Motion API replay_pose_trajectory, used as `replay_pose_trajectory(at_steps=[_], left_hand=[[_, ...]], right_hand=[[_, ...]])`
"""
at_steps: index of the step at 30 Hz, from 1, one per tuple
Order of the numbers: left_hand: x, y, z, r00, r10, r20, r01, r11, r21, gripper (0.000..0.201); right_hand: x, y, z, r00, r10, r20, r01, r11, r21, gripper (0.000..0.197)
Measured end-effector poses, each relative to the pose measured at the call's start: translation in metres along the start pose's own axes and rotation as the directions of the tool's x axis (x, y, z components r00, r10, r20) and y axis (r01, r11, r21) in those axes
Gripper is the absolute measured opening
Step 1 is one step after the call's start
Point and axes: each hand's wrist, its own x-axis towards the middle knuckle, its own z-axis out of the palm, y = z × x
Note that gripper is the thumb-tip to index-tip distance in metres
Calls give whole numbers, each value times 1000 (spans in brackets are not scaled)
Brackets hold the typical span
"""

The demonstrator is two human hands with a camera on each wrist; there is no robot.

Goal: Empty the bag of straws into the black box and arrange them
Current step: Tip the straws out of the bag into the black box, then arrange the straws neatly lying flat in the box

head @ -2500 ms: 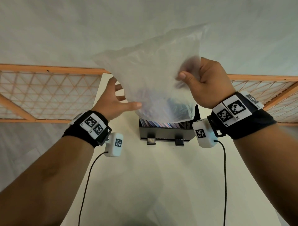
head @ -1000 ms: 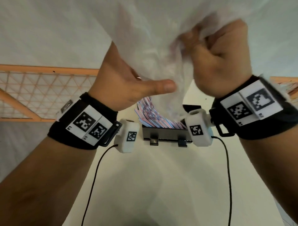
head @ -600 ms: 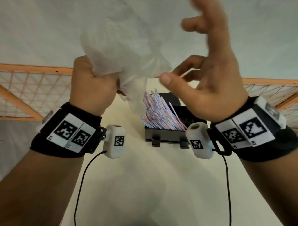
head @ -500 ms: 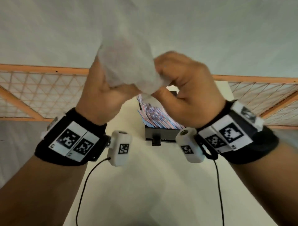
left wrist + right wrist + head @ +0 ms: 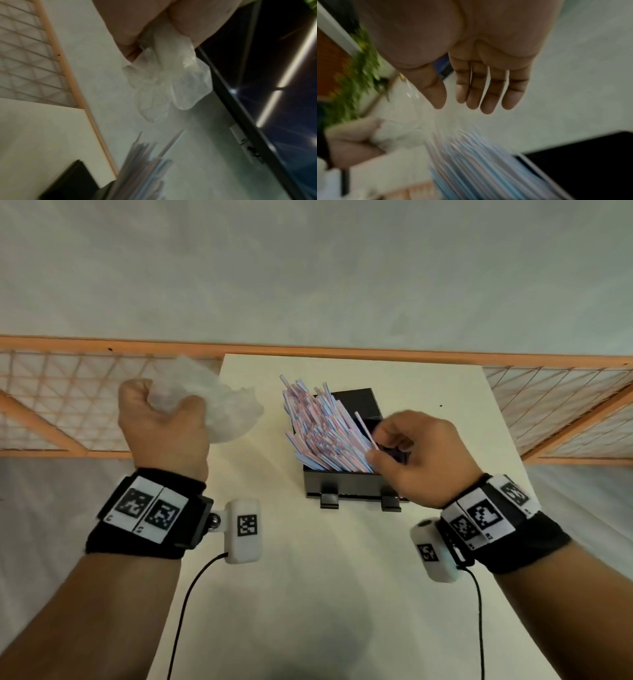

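Many striped straws [image 5: 322,433] stand in the black box [image 5: 342,491] and lean to the back left. A single pink straw [image 5: 365,430] sticks up at the right of the bundle. My left hand [image 5: 161,419] grips the crumpled, empty plastic bag [image 5: 226,405] to the left of the box, above the table edge. My right hand [image 5: 387,446] hovers over the right side of the box, thumb close to the pink straw. In the right wrist view my right hand [image 5: 462,108] has relaxed fingers with nothing between them, above the blurred straws [image 5: 479,162].
The box stands on a white table [image 5: 342,594] with an orange lattice rail [image 5: 68,405] behind and on both sides. Two clips [image 5: 329,501] jut from the box front. Wrist camera cables [image 5: 185,611] hang over the table.
My right hand has let go of the bag and dropped to the right side of the box. My left hand has carried the crumpled bag down and to the left.
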Motion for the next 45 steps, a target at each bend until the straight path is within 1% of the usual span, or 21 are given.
replay_pose_trajectory(at_steps=[2, 4, 7, 10, 11, 13, 15, 16, 18, 20, 23, 25, 27, 29, 32, 34, 37, 39, 42, 43, 45], left_hand=[[2, -26, -2, 998, -67, 5, 65, 990, 126, 34], [3, -60, -2, 989, -139, 50, 119, 950, 290, 28], [-3, -106, -5, 952, -287, 102, 191, 823, 534, 15], [-23, -134, -8, 896, -403, 188, 149, 670, 727, 10], [-31, -140, -10, 870, -441, 221, 124, 628, 768, 12], [-43, -149, -13, 805, -532, 264, 116, 576, 809, 32], [-51, -155, -16, 749, -585, 310, 132, 591, 796, 49], [-53, -157, -18, 733, -589, 341, 122, 606, 786, 48], [-56, -159, -18, 697, -591, 407, 21, 584, 812, 35], [-56, -165, -21, 658, -569, 494, -183, 515, 837, 25], [-61, -177, -29, 533, -588, 608, -442, 419, 793, 34], [-62, -184, -34, 466, -622, 629, -510, 392, 766, 38], [-60, -186, -37, 443, -637, 631, -537, 375, 756, 40], [-58, -183, -37, 444, -645, 621, -542, 359, 760, 50], [-55, -173, -36, 517, -605, 605, -496, 364, 788, 68], [-56, -168, -37, 555, -537, 635, -471, 427, 772, 73], [-55, -165, -39, 578, -435, 691, -440, 547, 712, 64], [-52, -162, -41, 573, -398, 716, -426, 601, 676, 54], [-52, -159, -43, 553, -356, 753, -408, 673, 617, 59], [-53, -156, -42, 563, -332, 757, -398, 693, 601, 55], [-56, -143, -38, 612, -343, 713, -306, 729, 613, 50]], right_hand=[[-9, 26, 6, 994, 87, 68, -76, 985, -155, 18], [-16, 44, 17, 981, 142, 135, -108, 966, -234, 21], [-22, 56, 38, 951, 215, 223, -136, 937, -321, 28], [-20, 60, 52, 936, 255, 244, -156, 919, -363, 26], [-18, 60, 56, 935, 262, 241, -162, 916, -367, 25], [-14, 61, 61, 926, 292, 239, -189, 908, -374, 27], [-11, 64, 65, 915, 324, 241, -213, 894, -395, 31], [-11, 66, 68, 914, 332, 233, -219, 888, -405, 31], [-12, 70, 73, 924, 327, 198, -218, 875, -432, 27], [-13, 72, 79, 934, 314, 169, -203, 858, -471, 22], [-16, 72, 85, 938, 312, 150, -197, 838, -510, 20], [-16, 72, 86, 939, 315, 140, -199, 828, -524, 21], [-16, 70, 86, 940, 314, 135, -200, 825, -529, 22], [-19, 68, 85, 946, 297, 127, -189, 828, -528, 21], [-31, 65, 82, 965, 242, 104, -154, 839, -521, 23], [-44, 62, 81, 972, 212, 101, -130, 844, -520, 33], [-68, 54, 84, 986, 132, 101, -58, 843, -535, 53], [-82, 49, 88, 991, 86, 104, -18, 848, -530, 56], [-99, 47, 93, 992, 75, 98, -15, 858, -513, 56], [-103, 47, 95, 992, 78, 100, -17, 864, -503, 56], [-112, 47, 97, 992, 78, 100, -20, 875, -484, 54]])
